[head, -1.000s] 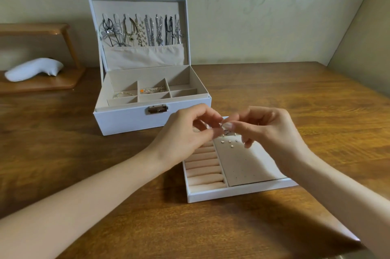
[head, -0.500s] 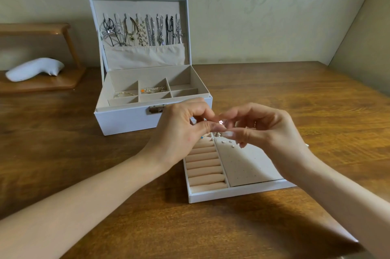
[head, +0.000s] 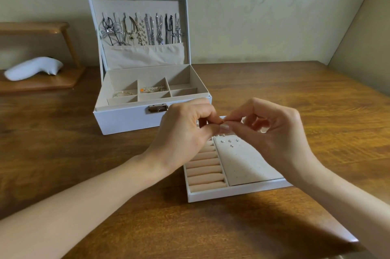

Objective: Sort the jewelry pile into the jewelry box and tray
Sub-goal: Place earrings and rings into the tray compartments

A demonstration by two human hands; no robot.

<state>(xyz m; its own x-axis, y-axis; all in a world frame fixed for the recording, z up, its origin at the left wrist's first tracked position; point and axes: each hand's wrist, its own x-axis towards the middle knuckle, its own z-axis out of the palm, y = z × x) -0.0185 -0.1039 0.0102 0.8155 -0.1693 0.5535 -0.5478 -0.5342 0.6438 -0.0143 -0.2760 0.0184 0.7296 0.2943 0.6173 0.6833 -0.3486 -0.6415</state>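
Observation:
The white jewelry box [head: 126, 119] stands open at the back of the table, several necklaces [head: 143, 30] hanging in its lid and bracelets [head: 150, 89] in its compartments. In front of it lies the white tray [head: 232, 192] with ring rolls [head: 203, 170] and an earring pad [head: 247, 163] holding several studs [head: 229, 141]. Above the tray's far end, my left hand [head: 185, 130] and my right hand [head: 272, 130] meet fingertip to fingertip, pinching a tiny earring that is almost hidden between them.
A white curved object [head: 33, 68] rests on a wooden stand [head: 42, 83] at the far left. The wooden table [head: 295, 94] meets the wall behind the box and ends at a corner at the lower right.
Both hands have risen slightly and drawn closer together. The small star-shaped earring visible at my left fingertips half a second ago is now hidden in the pinch.

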